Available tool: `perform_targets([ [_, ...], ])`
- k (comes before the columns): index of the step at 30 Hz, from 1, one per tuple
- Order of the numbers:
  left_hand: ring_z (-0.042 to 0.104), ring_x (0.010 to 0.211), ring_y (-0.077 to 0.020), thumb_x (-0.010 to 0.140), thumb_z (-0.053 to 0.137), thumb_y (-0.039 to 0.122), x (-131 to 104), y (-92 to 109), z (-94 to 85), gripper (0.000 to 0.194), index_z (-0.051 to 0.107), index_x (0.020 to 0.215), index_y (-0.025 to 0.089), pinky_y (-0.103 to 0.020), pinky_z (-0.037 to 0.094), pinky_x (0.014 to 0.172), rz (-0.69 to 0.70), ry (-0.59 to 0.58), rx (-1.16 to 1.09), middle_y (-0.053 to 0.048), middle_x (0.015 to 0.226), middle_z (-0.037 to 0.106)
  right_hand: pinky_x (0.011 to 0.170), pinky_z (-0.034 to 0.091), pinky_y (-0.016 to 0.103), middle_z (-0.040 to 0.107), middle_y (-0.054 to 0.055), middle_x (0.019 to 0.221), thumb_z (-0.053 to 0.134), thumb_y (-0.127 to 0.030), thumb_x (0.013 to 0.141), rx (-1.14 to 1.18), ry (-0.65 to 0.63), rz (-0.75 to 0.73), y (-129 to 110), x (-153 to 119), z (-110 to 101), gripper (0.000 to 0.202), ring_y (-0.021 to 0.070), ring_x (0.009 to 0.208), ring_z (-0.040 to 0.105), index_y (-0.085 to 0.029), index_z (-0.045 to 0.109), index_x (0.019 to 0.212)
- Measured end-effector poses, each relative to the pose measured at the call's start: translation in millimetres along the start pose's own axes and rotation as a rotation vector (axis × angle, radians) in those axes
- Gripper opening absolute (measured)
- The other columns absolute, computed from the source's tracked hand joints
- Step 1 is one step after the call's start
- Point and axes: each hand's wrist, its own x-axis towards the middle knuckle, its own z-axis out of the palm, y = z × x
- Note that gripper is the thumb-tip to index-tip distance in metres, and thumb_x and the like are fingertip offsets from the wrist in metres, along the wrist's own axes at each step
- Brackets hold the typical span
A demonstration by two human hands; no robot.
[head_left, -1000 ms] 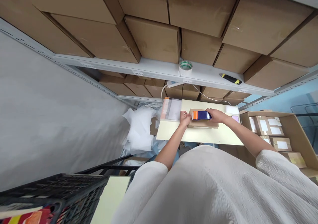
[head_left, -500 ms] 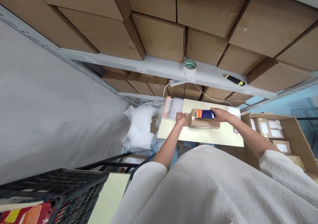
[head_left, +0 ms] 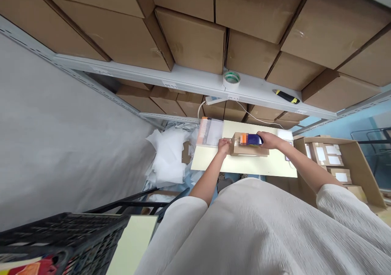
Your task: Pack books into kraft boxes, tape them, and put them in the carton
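A small cardboard box (head_left: 249,150) lies on the pale yellow tabletop (head_left: 210,163). My right hand (head_left: 269,140) is wrapped round the end of a dark blue and orange tape dispenser (head_left: 255,139), which lies over the top of the box. At the box's left end, the fingers of my left hand (head_left: 224,145) are closed on the end flap; its exact hold is partly hidden. Clear tape glints on the top near that end.
On the shelf edge above are a tape roll (head_left: 231,79) and a utility knife (head_left: 286,97). A plastic-covered packet (head_left: 210,132) lies at the table's left. White packing sheets (head_left: 169,155) are piled beyond it. A large carton (head_left: 360,157) of labelled boxes stands right; a black crate (head_left: 91,234) is lower left.
My left hand has moved in slightly against the box's end, and the flap that stuck out there shows less. The tape dispenser has shifted slightly left relative to the box. The view has shifted a little.
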Motion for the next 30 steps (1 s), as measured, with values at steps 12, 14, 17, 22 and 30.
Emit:
perform_targets([
  [12, 0.073, 0.103, -0.0193, 0.079, 0.072, 0.001, -23.1, -1.3, 10.1, 0.027, 0.061, 0.092, 0.022, -0.035, 0.055, 0.103, 0.103, -0.004, 0.095, -0.005, 0.102, 0.073, 0.077, 0.046, 0.03, 0.074, 0.012, 0.118, 0.074, -0.039, 0.095, -0.001, 0.019, 0.034, -0.5, -3.2, 5.2, 0.034, 0.0269, 0.103, 0.07, -0.023, 0.06, 0.121],
  [14, 0.073, 0.107, -0.0204, 0.082, 0.07, 0.003, -28.6, 0.5, 7.7, 0.025, 0.064, 0.097, 0.023, -0.037, 0.055, 0.107, 0.131, -0.063, 0.094, -0.005, 0.103, 0.074, 0.078, 0.047, 0.03, 0.073, 0.012, 0.119, 0.075, -0.038, 0.094, -0.006, 0.02, 0.043, -0.2, -3.5, 6.4, 0.035, 0.027, 0.104, 0.07, -0.023, 0.06, 0.122],
  [17, 0.072, 0.117, -0.0259, 0.087, 0.069, 0.007, -38.0, 6.6, 3.8, 0.026, 0.065, 0.107, 0.023, -0.046, 0.053, 0.113, 0.204, -0.126, 0.158, -0.009, 0.11, 0.075, 0.079, 0.047, 0.03, 0.072, 0.012, 0.12, 0.075, -0.037, 0.094, -0.01, 0.014, 0.046, 0.7, -4.3, 7.7, 0.037, 0.0271, 0.105, 0.069, -0.022, 0.059, 0.124],
  [22, 0.059, 0.146, -0.0308, 0.086, 0.068, 0.005, -51.8, 25.0, 1.4, 0.062, 0.059, 0.144, 0.026, -0.053, 0.04, 0.129, 0.609, -0.404, 0.366, -0.014, 0.148, 0.068, 0.078, 0.048, 0.031, 0.067, 0.013, 0.13, 0.076, -0.036, 0.09, 0.005, 0.025, 0.029, 3.5, -9.5, 9.0, 0.048, 0.0296, 0.115, 0.067, -0.024, 0.057, 0.132],
  [30, 0.048, 0.158, -0.0365, 0.087, 0.074, 0.015, -50.8, 34.5, -3.8, 0.087, 0.041, 0.168, 0.024, -0.057, 0.031, 0.133, 0.66, -0.605, 0.697, -0.018, 0.163, 0.057, 0.076, 0.047, 0.032, 0.072, 0.015, 0.127, 0.074, -0.028, 0.09, 0.014, 0.025, 0.051, 6.6, -15.6, 10.3, 0.044, 0.031, 0.117, 0.066, -0.022, 0.056, 0.131],
])
